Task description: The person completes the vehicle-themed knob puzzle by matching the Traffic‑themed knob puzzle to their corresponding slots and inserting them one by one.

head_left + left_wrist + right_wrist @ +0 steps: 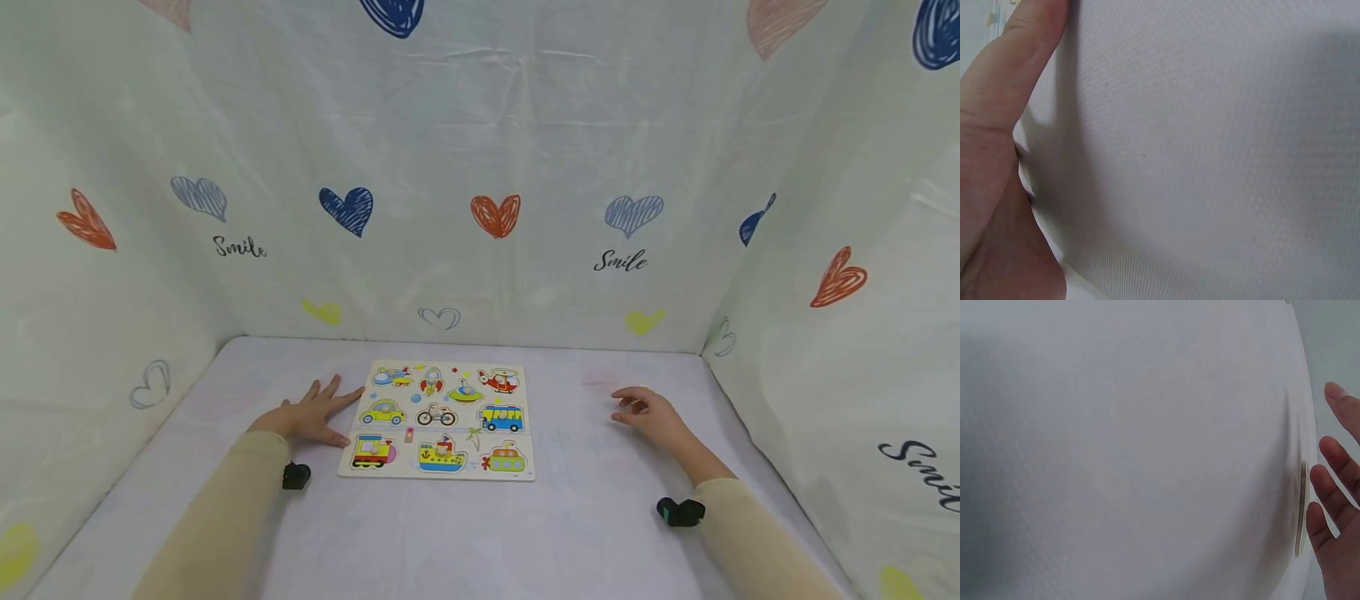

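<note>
A wooden peg puzzle board lies flat on the table, its recesses filled with vehicle pieces, among them a yellow car, a blue bus and a train. My left hand rests with spread fingers at the board's left edge, fingertips right at the rim. To the right of the board, my right hand hovers above the cloth, fingers loosely bent and holding nothing. In the right wrist view the fingers are spread apart, with the board's thin edge beyond them.
White cloth covers the table. Fabric walls printed with hearts and "Smile" rise at the back, left and right. A black wrist camera sits under the left wrist, another black camera under the right.
</note>
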`<state>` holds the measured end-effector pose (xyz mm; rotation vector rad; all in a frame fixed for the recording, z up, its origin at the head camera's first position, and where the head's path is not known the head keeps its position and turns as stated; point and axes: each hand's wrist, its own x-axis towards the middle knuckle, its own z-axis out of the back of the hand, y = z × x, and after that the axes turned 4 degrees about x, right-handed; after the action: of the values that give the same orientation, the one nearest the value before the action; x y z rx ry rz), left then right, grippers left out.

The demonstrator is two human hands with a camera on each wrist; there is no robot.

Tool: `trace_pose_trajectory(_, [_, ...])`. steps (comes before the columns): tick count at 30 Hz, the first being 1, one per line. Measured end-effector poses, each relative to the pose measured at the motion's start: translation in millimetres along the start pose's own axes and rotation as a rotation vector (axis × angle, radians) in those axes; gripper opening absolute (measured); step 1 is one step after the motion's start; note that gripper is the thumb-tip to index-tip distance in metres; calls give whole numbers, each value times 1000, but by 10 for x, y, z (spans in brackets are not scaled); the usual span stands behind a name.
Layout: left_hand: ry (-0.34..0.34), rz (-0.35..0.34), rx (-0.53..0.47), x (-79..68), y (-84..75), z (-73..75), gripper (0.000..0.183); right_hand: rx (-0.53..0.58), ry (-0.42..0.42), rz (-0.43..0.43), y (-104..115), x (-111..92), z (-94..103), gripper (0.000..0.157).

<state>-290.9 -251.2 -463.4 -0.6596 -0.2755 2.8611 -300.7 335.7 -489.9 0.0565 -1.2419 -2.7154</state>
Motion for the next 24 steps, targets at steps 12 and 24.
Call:
trace_pose_trajectory(12, [-6, -4, 6, 17, 5, -18, 103, -51, -73, -42, -206, 36, 181, 45])
trace_pose_trajectory(24, [-13, -7, 6, 24, 11, -25, 102, -76, -100, -113, -330, 79, 276, 51])
